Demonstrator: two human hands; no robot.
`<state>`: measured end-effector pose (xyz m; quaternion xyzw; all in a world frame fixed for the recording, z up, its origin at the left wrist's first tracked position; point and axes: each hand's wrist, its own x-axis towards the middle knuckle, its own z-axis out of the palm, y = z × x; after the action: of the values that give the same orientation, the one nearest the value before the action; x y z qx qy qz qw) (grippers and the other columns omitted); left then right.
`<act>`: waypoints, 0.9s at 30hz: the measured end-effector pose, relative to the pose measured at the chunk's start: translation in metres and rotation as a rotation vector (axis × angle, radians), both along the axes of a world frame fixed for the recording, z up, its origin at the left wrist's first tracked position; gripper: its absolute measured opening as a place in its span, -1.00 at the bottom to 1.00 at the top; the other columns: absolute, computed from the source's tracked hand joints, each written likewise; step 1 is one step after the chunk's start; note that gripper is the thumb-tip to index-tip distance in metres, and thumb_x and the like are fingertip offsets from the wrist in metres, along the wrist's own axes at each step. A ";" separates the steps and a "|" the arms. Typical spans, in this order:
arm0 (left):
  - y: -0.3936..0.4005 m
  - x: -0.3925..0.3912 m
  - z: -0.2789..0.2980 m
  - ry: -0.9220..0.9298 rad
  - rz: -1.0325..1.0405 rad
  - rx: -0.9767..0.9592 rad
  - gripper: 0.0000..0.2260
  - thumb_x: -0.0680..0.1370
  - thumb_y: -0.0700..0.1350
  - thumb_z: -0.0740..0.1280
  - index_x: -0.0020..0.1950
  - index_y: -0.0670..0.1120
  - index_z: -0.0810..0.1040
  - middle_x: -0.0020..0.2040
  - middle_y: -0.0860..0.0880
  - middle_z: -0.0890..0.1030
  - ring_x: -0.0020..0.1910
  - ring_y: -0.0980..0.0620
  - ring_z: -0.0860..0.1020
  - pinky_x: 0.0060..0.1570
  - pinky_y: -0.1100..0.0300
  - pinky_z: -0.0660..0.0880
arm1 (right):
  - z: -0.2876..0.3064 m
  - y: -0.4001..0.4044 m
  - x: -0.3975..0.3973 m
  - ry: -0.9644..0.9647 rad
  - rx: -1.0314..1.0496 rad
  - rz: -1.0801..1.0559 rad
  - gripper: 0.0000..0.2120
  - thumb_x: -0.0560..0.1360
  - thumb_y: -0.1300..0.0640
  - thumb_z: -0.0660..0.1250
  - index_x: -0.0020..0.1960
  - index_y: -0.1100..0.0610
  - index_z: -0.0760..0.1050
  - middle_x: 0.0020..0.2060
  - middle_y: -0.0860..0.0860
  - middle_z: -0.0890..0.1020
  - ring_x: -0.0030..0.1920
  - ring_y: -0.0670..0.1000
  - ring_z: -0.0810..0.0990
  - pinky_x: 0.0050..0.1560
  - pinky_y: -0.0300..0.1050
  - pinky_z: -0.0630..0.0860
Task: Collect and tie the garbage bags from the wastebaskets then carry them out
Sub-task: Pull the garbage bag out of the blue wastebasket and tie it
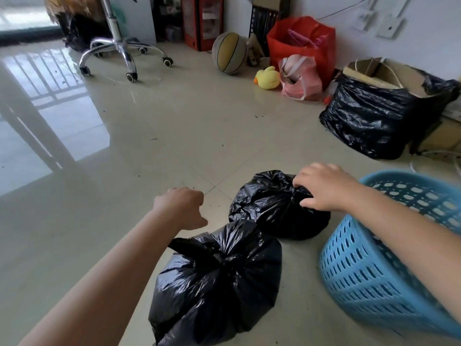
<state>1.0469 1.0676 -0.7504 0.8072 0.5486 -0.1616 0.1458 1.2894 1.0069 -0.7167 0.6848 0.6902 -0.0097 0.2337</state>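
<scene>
Two tied black garbage bags lie on the tiled floor in front of me. The near bag (219,283) is knotted at its top. The far bag (269,208) sits just behind it. My right hand (324,187) rests on the far bag's gathered top, fingers pinching the knot. My left hand (183,206) hovers left of both bags with fingers curled loosely and nothing in it, just above the near bag's upper corner. A blue perforated wastebasket (374,270) stands at the right, under my right forearm; I cannot see a bag in it.
A cardboard box wrapped in black plastic (374,113) sits at the right wall. Red bag (301,43), pink bag (299,78), yellow duck toy (267,78) and ball (229,53) line the back. An office chair base (119,51) stands at the far left. Open floor lies left.
</scene>
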 end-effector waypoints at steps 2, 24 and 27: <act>0.003 -0.005 0.000 0.361 -0.050 -0.113 -0.52 0.47 -0.09 0.35 0.38 -0.07 0.33 0.36 -0.08 0.40 0.34 -0.13 0.37 0.23 0.01 0.44 | 0.005 -0.003 0.010 -0.156 0.013 -0.087 -0.59 0.49 0.06 0.25 0.32 0.04 0.32 0.26 0.02 0.43 0.32 0.07 0.33 0.28 0.00 0.28; 0.001 0.032 0.068 -0.601 0.091 0.193 -0.81 0.50 -0.18 0.33 0.10 -0.12 0.59 0.03 -0.09 0.63 -0.01 -0.08 0.56 -0.12 0.22 0.41 | 0.024 0.038 -0.026 0.471 0.452 -0.078 -0.73 0.50 0.31 0.18 0.15 0.23 0.54 0.08 0.17 0.63 0.09 0.19 0.56 -0.02 -0.13 0.49; 0.011 0.033 0.078 -0.432 0.025 0.236 -0.81 0.52 -0.19 0.28 0.11 -0.10 0.57 0.03 -0.08 0.61 -0.01 -0.11 0.55 -0.15 0.19 0.42 | 0.028 0.050 -0.024 0.258 0.449 0.040 -0.74 0.47 0.36 0.15 0.07 0.24 0.54 -0.01 0.17 0.64 -0.02 0.21 0.58 -0.24 -0.11 0.41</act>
<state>1.0800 1.0784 -0.6720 0.8277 0.5297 0.0820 0.1662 1.2655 1.0573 -0.6887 0.6989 0.7124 0.0614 -0.0140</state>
